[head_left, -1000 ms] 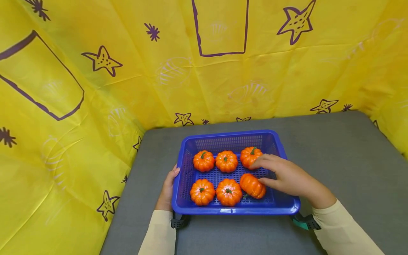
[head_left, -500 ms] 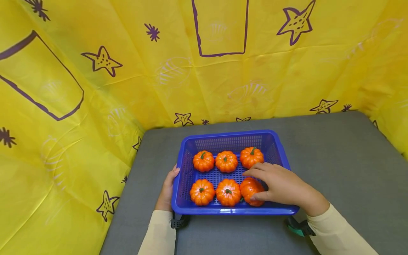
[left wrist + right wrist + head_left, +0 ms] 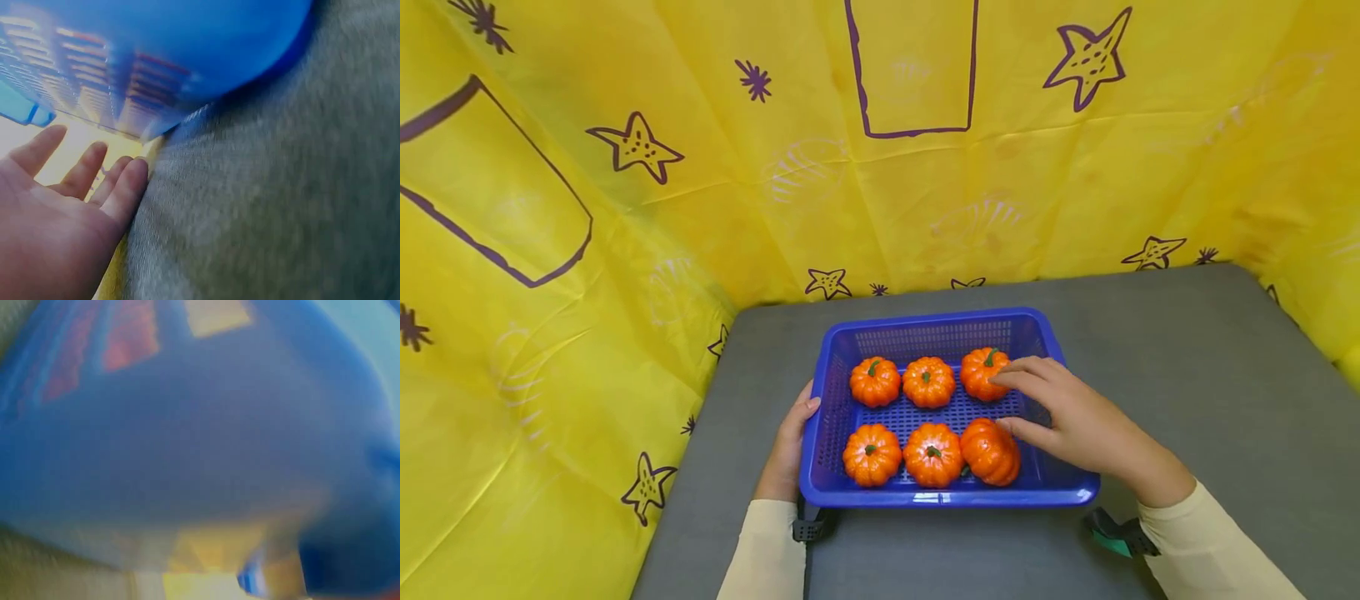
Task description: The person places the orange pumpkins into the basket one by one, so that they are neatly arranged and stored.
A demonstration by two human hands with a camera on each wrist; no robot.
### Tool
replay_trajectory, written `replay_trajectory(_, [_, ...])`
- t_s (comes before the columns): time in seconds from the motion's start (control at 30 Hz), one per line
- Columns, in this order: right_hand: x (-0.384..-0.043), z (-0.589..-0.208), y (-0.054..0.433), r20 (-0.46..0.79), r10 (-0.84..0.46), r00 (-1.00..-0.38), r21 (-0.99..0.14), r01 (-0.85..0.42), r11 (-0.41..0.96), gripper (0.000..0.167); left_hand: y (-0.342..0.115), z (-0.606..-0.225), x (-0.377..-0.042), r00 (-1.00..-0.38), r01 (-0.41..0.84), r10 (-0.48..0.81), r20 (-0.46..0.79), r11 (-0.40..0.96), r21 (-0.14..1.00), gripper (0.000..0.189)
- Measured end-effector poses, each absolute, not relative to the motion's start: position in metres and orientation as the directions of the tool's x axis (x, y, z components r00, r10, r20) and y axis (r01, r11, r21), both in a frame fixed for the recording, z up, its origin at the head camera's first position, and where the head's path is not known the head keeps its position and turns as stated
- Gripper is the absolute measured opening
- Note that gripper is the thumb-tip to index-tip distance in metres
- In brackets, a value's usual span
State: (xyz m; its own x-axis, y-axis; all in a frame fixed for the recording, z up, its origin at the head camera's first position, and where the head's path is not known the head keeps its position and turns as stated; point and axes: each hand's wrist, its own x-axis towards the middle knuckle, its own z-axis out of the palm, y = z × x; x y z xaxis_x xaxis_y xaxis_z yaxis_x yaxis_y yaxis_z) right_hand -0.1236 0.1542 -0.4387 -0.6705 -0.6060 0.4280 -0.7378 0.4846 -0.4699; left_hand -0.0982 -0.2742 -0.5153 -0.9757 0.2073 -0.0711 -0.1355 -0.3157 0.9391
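Observation:
A blue plastic basket (image 3: 925, 498) with slotted walls holds several small orange pumpkins in two rows, such as the back middle pumpkin (image 3: 928, 382). Most stand with green stems up. The front right pumpkin (image 3: 991, 452) lies tipped, its stem low on the left against its neighbour. My right hand (image 3: 1075, 417) is over the basket's right side, thumb and fingers spread. Its thumb tip is right at the tipped pumpkin, its fingertips by the back right pumpkin (image 3: 981, 375). My left hand (image 3: 788, 442) is at the left wall, thumb at the rim; the left wrist view shows its fingers (image 3: 122, 194) loosely extended.
The basket stands on a grey cloth-covered table (image 3: 1180, 358). Yellow patterned fabric (image 3: 910, 208) rises behind and along the left. A blurred basket wall (image 3: 187, 437) fills most of the right wrist view, hiding the right hand there.
My right hand moved in around the front right pumpkin, turned it against its neighbour, then let go and drew back to the right. The left hand stayed at the basket's left side.

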Motion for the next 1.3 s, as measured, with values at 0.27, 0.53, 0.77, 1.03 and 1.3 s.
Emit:
replay_trajectory(0.27, [-0.14,-0.43,0.184,0.408,-0.494,-0.768,-0.473,-0.641,0.605,0.055,-0.284,-0.505,-0.107,-0.987,-0.01,0.163,-0.008,-0.012,1.0,0.059])
replay_trajectory(0.53, [-0.158,-0.425,0.211,0.186,-0.411,-0.892,-0.457,-0.449,0.768,0.083,-0.294,-0.464,-0.119,-0.963,0.268,0.194,0.184,0.695,0.667,0.079])
replay_trajectory(0.77, [-0.169,-0.422,0.226,0.017,-0.352,-0.936,-0.361,-0.334,0.871,0.108,-0.299,-0.439,-0.121,-0.967,0.254,0.212,0.143,0.87,0.424,0.096])
replay_trajectory(1.03, [-0.173,-0.419,0.236,-0.007,-0.281,-0.96,-0.287,-0.267,0.92,0.116,-0.301,-0.437,-0.123,-0.977,0.211,0.184,0.11,0.917,0.338,0.101])
replay_trajectory(1.3, [-0.173,-0.415,0.24,-0.03,-0.271,-0.962,-0.281,-0.252,0.926,0.115,-0.302,-0.439,-0.123,-0.982,0.185,0.163,0.097,0.935,0.302,0.103])
